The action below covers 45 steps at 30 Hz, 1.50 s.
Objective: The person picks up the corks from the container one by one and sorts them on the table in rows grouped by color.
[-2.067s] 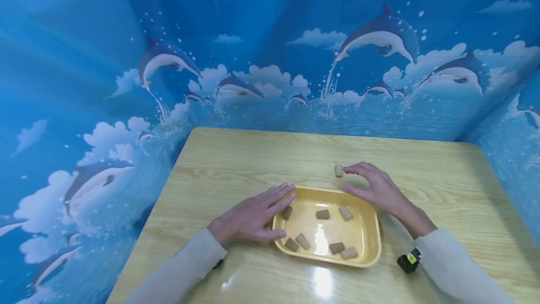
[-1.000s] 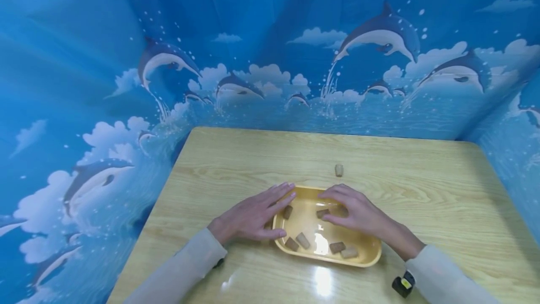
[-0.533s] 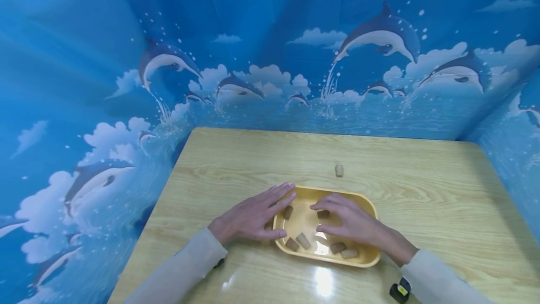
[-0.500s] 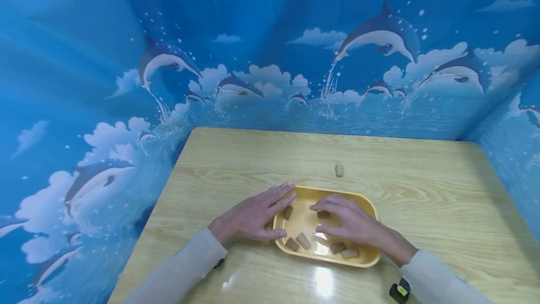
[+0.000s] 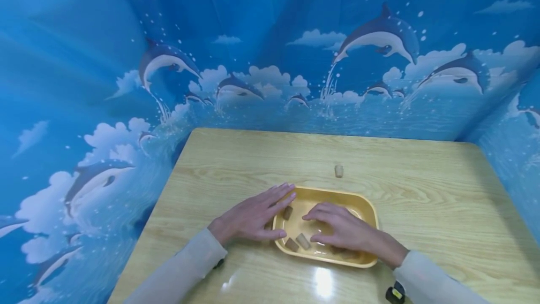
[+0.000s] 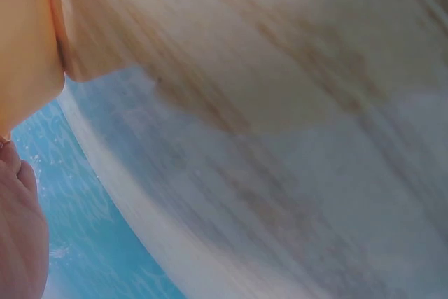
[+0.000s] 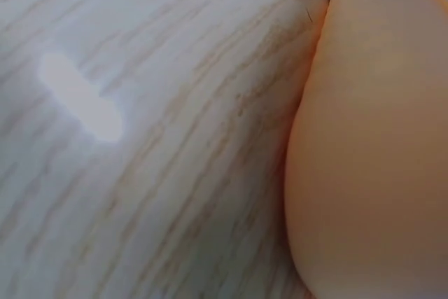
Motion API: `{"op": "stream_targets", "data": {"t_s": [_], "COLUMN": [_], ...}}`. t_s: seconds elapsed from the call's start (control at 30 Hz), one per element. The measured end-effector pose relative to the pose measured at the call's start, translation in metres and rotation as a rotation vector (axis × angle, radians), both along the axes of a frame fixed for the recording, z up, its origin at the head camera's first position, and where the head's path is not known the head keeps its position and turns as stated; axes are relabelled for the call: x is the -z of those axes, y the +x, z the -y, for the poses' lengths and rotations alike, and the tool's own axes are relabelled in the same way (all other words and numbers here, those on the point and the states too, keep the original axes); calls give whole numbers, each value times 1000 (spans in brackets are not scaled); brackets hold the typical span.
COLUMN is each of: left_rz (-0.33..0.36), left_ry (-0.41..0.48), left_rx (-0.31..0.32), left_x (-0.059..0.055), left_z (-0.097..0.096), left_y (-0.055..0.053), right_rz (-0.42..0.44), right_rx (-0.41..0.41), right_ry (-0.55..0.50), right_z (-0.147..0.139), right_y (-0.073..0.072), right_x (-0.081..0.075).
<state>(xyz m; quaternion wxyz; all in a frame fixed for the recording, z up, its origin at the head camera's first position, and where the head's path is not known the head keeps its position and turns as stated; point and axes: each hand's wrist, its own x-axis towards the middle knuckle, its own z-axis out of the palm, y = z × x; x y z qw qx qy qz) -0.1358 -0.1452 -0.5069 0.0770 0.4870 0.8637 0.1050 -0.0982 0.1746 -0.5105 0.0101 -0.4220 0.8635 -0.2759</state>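
Note:
My left hand (image 5: 261,212) rests on the left side of a yellow tray (image 5: 369,203), fingers straight and spread along its rim. Over the tray's middle hovers my right hand (image 5: 337,226), thumb and forefinger apart, nothing showing between them. Left of its fingertips lie a light cork-like piece (image 5: 303,241) and a darker brown piece (image 5: 292,244), close together in the tray's front left corner. Another brown piece (image 5: 288,213) lies near my left fingers. The right hand hides the pieces beneath it. Behind the tray, one light tapered piece (image 5: 339,171) stands on the table.
The wood-grain table (image 5: 236,158) ends at a blue dolphin-print curtain (image 5: 270,60) at the back and sides. The tray wall (image 7: 371,138) fills the right of the right wrist view. A black wrist device (image 5: 395,293) hangs under the right sleeve.
My right hand has moved from beside the standing piece into the tray, then left and toward the front, covering pieces that showed before. The left hand has stayed put.

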Motion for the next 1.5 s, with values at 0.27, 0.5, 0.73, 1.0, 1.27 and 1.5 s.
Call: {"op": "stream_targets", "data": {"t_s": [0.27,0.5,0.73,1.0,1.27,1.5], "left_rz": [10,-5,-14,-26,-25,-25], "left_ry": [4,2,-17,-12,-5,-9], "left_rx": [-1,7,10,12,19,21], "left_x": [0,0,0,2,1,0], "left_z": [0,0,0,-1,-2,-3], "left_y": [1,0,-1,-2,-3,-3], "right_rz": [49,36,26,28,-43,-52], "right_rx": [34,-23,-75,-102,-142,-137], "right_ry": [110,101,108,153,107,109], "right_z": [5,10,14,16,16,14], "right_y": [6,5,5,7,5,5], "right_x": [-3,0,2,4,7,9]}}
